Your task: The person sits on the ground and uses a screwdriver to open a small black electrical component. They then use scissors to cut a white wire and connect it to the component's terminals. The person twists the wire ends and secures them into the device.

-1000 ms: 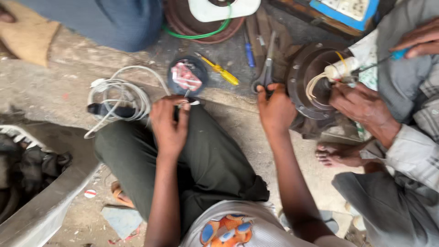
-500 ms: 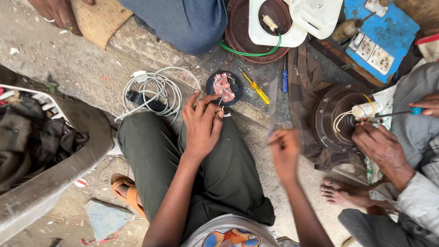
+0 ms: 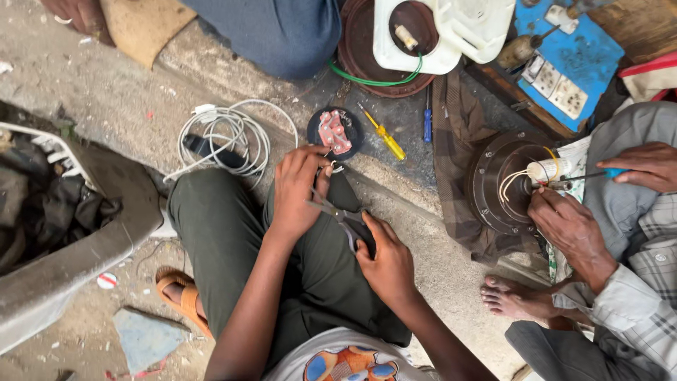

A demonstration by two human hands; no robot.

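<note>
While left hand (image 3: 296, 187) steadies, right hand (image 3: 384, 261) grips steel scissors (image 3: 338, 214).

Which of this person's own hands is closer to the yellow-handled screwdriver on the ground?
Left. The left hand sits just below and left of the yellow-handled screwdriver. The right hand, gripping the scissors, lies lower, farther from it.

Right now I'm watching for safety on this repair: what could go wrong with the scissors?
The right hand holds scissors whose blades point at the left hand, pinching something small; a slip might nick the fingers. The cutting happens over the person's knee, so a dropped tool could jab it. The coiled white cable lies close and might snag.
</note>
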